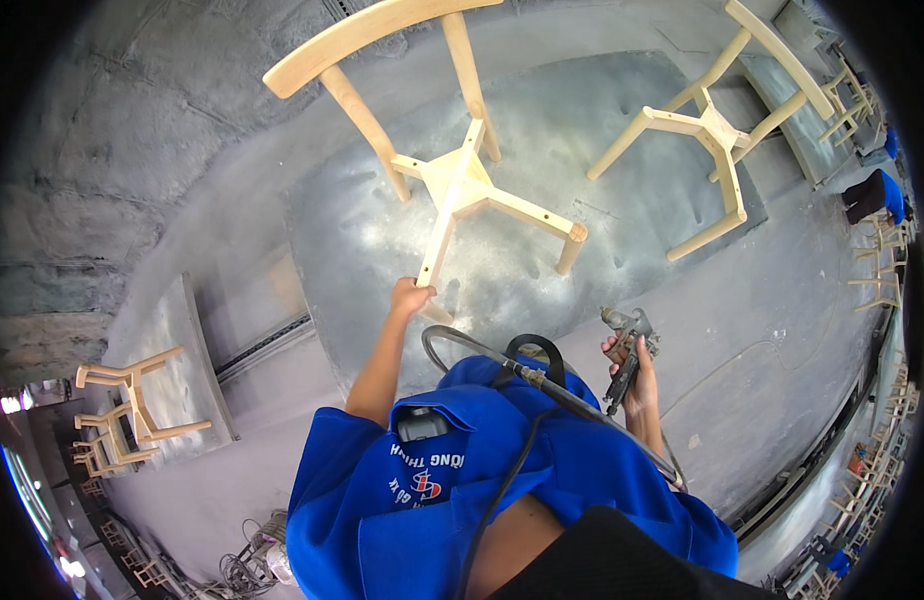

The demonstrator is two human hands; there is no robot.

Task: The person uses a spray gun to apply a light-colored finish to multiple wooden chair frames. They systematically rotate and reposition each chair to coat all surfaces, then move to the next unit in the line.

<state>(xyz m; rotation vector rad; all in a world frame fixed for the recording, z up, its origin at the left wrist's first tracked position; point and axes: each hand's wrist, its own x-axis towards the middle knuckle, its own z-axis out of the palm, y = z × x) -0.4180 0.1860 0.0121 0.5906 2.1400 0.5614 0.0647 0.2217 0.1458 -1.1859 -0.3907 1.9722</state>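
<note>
A pale wooden chair frame [457, 187] stands in front of me, with a curved back rail, round legs and a cross-shaped seat support but no seat panel. My left hand [413, 298] is closed around its nearest front leg, at the end of one arm of the cross. In my right hand [632, 378] is a metal spray gun [633, 332], held by its handle off to the right of the chair and apart from it. A grey hose [582, 405] loops in front of my blue shirt. Where the hose joins the gun is hard to make out.
A second chair frame [720, 132] stands at the far right on the same grey sheet [552, 90]. More frames [137, 400] stand at the left by a board. Coiled cable [247, 560] lies at lower left. A person in blue [877, 195] bends near chair rows at the right.
</note>
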